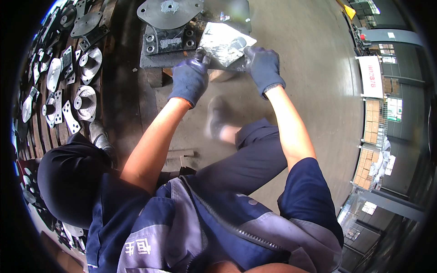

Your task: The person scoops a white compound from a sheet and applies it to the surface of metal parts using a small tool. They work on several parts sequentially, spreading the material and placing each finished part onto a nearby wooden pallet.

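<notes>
My left hand (190,78), in a dark blue glove, has its fingers closed at the near left corner of a pale, dark-smeared sheet (219,40). At the sheet's right corner, my right hand (265,68) is closed as well, in a matching glove. The sheet lies tilted over a dark flat plate (150,62); whether it is paper or thin metal I cannot tell. Left of it stands a dark steel block (169,41) with bolt holes. An oval steel flange plate (157,12) sits on top of that block.
Wooden slats (107,98) on the left carry many grey metal flanges and brackets (85,103). A wooden block (154,77) props the plate. Grey floor (318,91) stretches right, toward wire cages with cardboard boxes (372,120) and a white sign (369,75). My legs are bent below my arms.
</notes>
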Motion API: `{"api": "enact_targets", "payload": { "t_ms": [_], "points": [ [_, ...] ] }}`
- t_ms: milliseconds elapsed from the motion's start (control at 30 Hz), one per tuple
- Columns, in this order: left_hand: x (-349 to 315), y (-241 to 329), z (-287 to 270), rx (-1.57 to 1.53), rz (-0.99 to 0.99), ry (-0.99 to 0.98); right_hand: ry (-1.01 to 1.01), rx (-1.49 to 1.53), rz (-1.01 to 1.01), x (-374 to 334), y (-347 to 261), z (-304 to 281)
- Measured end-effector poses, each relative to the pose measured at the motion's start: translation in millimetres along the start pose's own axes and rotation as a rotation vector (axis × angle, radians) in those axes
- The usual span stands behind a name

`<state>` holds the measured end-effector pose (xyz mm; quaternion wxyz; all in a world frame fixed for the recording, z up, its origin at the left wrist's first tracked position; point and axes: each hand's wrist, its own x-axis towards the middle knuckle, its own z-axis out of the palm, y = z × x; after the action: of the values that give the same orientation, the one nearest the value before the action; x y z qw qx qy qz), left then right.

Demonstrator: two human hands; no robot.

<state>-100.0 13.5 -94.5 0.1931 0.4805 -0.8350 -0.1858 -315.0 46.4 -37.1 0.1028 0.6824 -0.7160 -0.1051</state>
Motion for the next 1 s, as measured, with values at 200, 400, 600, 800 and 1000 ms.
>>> {"api": "enact_targets", "payload": {
  "t_ms": [200, 400, 600, 800, 1000],
  "points": [
    [2.5, -11.9, 6.0, 0.034, -0.001, -0.047, -0.129, -0.027, 0.001, 3.7, -15.9, 1.1],
    [2.6, -8.4, 9.0, 0.065, 0.019, -0.096, 0.068, 0.229, 0.115, -2.2, -5.0, 30.9],
    [-1.2, -3.6, 3.9, -0.036, -0.043, -0.092, -0.174, 0.150, 0.311, -12.3, -13.6, 17.6],
    [-2.5, -6.8, 5.4, -0.018, 0.063, 0.026, -0.141, 0.225, 0.274, -5.9, -17.6, 23.9],
    [-0.5, -12.8, 12.3, 0.050, 0.022, -0.083, -0.275, 0.039, 0.220, -3.3, -41.0, -8.6]
  ]
}}
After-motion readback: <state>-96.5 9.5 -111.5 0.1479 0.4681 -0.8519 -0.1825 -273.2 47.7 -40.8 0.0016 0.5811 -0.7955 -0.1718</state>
